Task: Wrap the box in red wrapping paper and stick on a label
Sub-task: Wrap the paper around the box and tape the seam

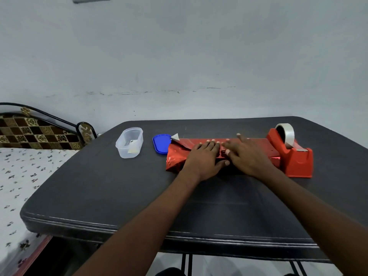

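Head view, looking down over a dark counter [119, 196]. Nearest: two bare forearms reach forward from the bottom edge.

Mid-counter: the left hand [203, 158] lies flat, fingers straight and together, pressing down on red wrapping paper [176, 158]. The right hand [247, 154] lies flat just beside it, fingers spread and slightly blurred, thumb near the left thumb. Neither grip closes round anything; both palms bear on the paper. The box itself is hidden under the paper and hands. Its shape is suggested by the long raised form running left to right, near the far right of the counter.

Paper: the left end is crumpled and loose, one corner turned up to show the white underside. The right end runs up against a red tape dispenser [294, 158] with a roll of clear tape [287, 134] on top.

Further left: a blue lid [160, 144] touching the paper's left end, then a clear plastic tub [129, 143] standing apart, small pale items inside, too small to identify; possibly the labels.

Beyond the counter's left edge: a bed [23, 172] with a patterned sheet. Behind: a plain wall [179, 56].

Progress, as judged: paper appears folded over the box's length and is being smoothed. I cannot see any tape on the seam. Ends look unfolded; no label visible on the parcel. Probably under halfway.
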The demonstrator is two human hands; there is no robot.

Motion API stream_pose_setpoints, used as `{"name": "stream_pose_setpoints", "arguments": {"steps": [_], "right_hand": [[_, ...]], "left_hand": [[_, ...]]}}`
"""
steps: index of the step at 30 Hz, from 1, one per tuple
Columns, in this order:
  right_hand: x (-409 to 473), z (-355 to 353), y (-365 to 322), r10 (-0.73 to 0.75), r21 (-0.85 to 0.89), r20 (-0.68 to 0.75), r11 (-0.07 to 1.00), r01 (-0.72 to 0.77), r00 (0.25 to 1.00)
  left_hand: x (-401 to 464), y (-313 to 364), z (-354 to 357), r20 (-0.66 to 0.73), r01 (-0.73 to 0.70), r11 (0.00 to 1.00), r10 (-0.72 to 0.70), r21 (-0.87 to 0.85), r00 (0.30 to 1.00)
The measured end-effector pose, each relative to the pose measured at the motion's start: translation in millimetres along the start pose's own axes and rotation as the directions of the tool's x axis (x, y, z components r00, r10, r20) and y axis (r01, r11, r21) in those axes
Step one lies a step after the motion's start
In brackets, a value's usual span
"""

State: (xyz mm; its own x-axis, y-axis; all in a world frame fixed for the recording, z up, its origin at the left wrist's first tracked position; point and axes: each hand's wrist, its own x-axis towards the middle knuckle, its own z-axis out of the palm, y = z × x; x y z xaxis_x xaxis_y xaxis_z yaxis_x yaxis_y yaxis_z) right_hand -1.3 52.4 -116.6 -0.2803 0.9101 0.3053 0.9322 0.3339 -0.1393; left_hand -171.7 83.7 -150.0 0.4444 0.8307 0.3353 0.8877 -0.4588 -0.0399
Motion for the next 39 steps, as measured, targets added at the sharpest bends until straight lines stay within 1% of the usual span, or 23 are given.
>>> {"name": "stream_pose_setpoints", "arguments": {"steps": [1,2,6,7,9,12,14,17,19,22,25,29,33,36,39], "right_hand": [[-3.8,5.9,3.7,-0.012,-0.029,0.072,0.999,0.014,0.997],[-7.3,10.6,9.3,-0.002,-0.057,0.1,0.998,0.008,0.995],[-6.4,11.4,16.8,0.051,-0.209,0.026,0.977,-0.045,0.998],[-3.2,9.7,14.4,0.067,-0.21,0.013,0.976,-0.063,0.998],[0.2,8.7,7.2,0.07,-0.131,0.023,0.989,-0.066,0.997],[-7.1,16.8,1.5,-0.02,-0.025,0.082,0.999,0.022,0.996],[-10.3,19.5,5.3,-0.019,-0.017,0.079,1.0,0.021,0.997],[-8.1,20.1,10.9,0.029,-0.075,0.053,0.997,-0.025,0.998],[-6.4,17.7,6.9,0.046,-0.086,0.027,0.995,-0.043,0.999],[-10.3,19.8,-5.4,0.005,0.01,-0.01,1.0,-0.005,1.0],[-17.0,20.8,-1.3,-0.004,0.076,-0.001,0.997,0.004,1.0],[-18.2,17.7,6.7,0.0,0.027,0.023,1.0,0.0,1.0],[-28.1,15.1,9.7,0.015,0.033,0.036,0.999,-0.016,0.999],[-32.4,12.0,6.1,0.059,0.058,0.008,0.997,-0.06,0.998],[-32.0,7.4,-4.9,0.077,-0.005,-0.025,0.997,-0.077,0.997]], "left_hand": [[-0.2,0.4,-0.2,0.003,-0.004,1.0,0.004,-0.001,1.0],[-0.3,0.9,-0.3,0.01,-0.005,1.0,0.005,-0.001,1.0],[1.0,-0.5,-2.0,0.032,-0.003,1.0,0.002,0.005,0.999],[1.2,-0.8,-2.0,0.029,-0.001,1.0,0.001,0.005,1.0],[0.1,-0.6,-1.2,0.012,-0.005,1.0,0.005,0.007,1.0],[-0.4,-0.5,0.0,0.002,-0.02,1.0,0.02,0.017,1.0],[0.5,-0.4,-1.0,0.019,-0.018,1.0,0.018,0.013,1.0],[1.0,0.3,-1.8,0.051,-0.016,1.0,0.015,0.013,0.999],[0.0,0.3,-1.7,0.043,-0.017,1.0,0.017,-0.001,0.999],[-1.1,-2.0,-2.4,0.026,-0.012,1.0,0.013,-0.016,1.0],[0.0,-1.9,-3.8,0.033,-0.02,1.0,0.02,-0.005,0.999],[-1.0,-3.0,-5.2,0.085,-0.009,1.0,0.009,0.002,0.996],[-1.3,-2.8,-8.1,0.098,-0.002,1.0,0.001,0.008,0.995],[-2.9,-3.6,-11.2,0.117,-0.002,1.0,0.001,0.012,0.993],[-2.2,-9.6,-16.1,0.157,0.014,1.0,-0.013,-0.003,0.988]]}}
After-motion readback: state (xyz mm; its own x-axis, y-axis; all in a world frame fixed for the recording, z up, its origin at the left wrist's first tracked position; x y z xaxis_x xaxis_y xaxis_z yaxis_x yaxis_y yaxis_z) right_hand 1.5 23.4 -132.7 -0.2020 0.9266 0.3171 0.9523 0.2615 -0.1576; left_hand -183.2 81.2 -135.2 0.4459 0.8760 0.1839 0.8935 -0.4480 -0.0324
